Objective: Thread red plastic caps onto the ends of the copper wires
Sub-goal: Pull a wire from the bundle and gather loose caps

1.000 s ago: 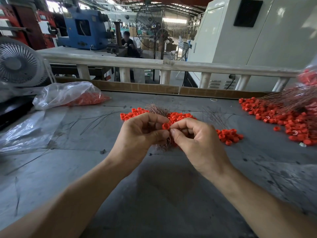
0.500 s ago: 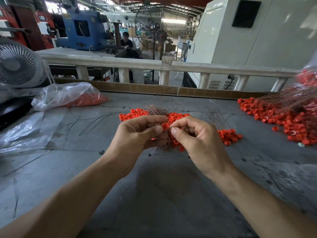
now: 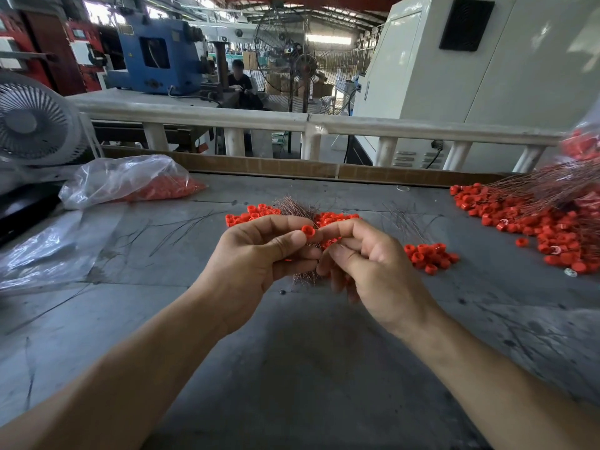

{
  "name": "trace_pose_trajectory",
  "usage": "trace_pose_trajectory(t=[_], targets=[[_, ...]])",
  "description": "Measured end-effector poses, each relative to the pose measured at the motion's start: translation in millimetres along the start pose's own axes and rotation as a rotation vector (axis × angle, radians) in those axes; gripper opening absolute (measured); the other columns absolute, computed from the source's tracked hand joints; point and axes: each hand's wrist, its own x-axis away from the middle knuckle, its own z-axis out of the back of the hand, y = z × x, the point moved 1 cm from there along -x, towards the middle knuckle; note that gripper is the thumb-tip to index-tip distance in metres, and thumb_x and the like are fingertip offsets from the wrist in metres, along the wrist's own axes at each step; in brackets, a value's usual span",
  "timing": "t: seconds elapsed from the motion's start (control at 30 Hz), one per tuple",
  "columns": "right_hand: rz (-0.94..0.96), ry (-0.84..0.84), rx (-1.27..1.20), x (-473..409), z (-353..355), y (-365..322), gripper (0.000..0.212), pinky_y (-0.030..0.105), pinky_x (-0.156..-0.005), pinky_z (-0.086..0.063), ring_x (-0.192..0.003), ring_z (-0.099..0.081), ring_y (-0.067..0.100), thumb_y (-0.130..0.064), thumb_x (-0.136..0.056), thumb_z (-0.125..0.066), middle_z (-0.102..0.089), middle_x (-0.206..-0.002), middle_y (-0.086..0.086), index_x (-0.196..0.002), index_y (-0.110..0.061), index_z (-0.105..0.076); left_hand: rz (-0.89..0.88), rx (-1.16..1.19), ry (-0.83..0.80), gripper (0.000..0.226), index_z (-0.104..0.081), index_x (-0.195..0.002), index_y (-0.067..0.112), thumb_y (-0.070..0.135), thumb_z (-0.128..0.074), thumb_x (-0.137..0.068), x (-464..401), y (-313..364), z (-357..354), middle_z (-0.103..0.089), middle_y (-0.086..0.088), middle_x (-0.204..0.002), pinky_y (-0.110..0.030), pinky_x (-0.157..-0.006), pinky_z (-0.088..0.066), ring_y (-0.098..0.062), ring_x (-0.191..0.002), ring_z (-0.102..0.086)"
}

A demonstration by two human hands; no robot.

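Red cap [image 3: 307,230] held above the grey table [image 3: 292,368], pinched between thumb and forefinger of the left hand [image 3: 256,264], open end tilted up and toward the right. Remaining left fingers curled around a bundle of copper wires [image 3: 305,276], wire ends poking out below the fist. Right hand [image 3: 373,271] just beside the left, forefinger tip touching the cap's right side. Right thumb and lower fingers curled inward near the wire bundle; a single thin wire seemed pinched there, but too fine to confirm.

Loose pile of red caps [image 3: 259,214] on the table directly behind the hands, with a tuft of wire ends [image 3: 293,206] standing up among them. Smaller heap of caps [image 3: 428,254] just right of the right hand. Large spread of capped wires [image 3: 535,209] at the far right edge. Clear bag of caps [image 3: 130,183] at the left, well apart from the hands. White fan [image 3: 32,121] beyond the bag, off the table's left corner. White railing [image 3: 308,121] noted behind the table.
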Motion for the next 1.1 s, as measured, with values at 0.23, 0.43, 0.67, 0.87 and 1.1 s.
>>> trace_pose_trajectory(t=[0.23,0.43,0.67,0.87,1.1], targets=[[-0.045,-0.016,0.045,-4,6,4,0.016,0.013,-0.053,-0.046,-0.073,-0.072,0.015,-0.011,-0.103,-0.057,-0.077,-0.084,-0.002,-0.106,-0.020,-0.069,0.022,0.016,-0.035,0.027,-0.067,-0.105,0.000,0.011,-0.069,-0.080,1,3,-1,-0.074,-0.025,-0.104,-0.030,-0.073,-0.061,-0.028,-0.088,-0.076],[-0.037,0.254,0.520,-14,35,11,0.010,0.021,-0.067,-0.050,-0.071,-0.066,0.004,-0.021,-0.091,-0.073,-0.072,-0.076,-0.011,-0.086,-0.030,-0.071,0.029,0.007,0.007,0.028,-0.067,-0.102,0.000,0.011,-0.070,-0.077,1,4,-2,-0.075,-0.020,-0.096,-0.030,-0.073,-0.062,-0.025,-0.083,-0.075],[-0.245,0.114,0.777,-12,38,14,0.022,0.027,-0.054,-0.042,-0.058,-0.060,0.003,-0.053,-0.077,-0.082,-0.068,-0.063,-0.018,-0.073,-0.035,-0.071,0.068,-0.004,0.012,0.031,-0.066,-0.106,-0.002,0.011,-0.070,-0.078,2,3,-1,-0.074,-0.022,-0.097,-0.029,-0.070,-0.061,-0.025,-0.083,-0.075],[-0.254,0.053,0.884,-10,26,13,0.022,0.034,-0.068,-0.055,-0.069,-0.065,0.004,-0.050,-0.078,-0.082,-0.070,-0.068,-0.013,-0.074,-0.031,-0.071,0.075,-0.011,0.011,0.032,-0.067,-0.106,-0.002,0.012,-0.072,-0.077,2,2,-1,-0.074,-0.022,-0.097,-0.028,-0.069,-0.060,-0.026,-0.084,-0.075],[-0.209,0.083,0.710,-8,24,13,0.018,0.013,-0.049,-0.039,-0.058,-0.057,-0.002,-0.033,-0.080,-0.084,-0.065,-0.067,-0.011,-0.078,-0.026,-0.067,0.083,-0.011,0.020,0.031,-0.068,-0.101,0.001,0.013,-0.074,-0.074,1,-2,-1,-0.075,-0.022,-0.097,-0.028,-0.069,-0.060,-0.027,-0.084,-0.075]])
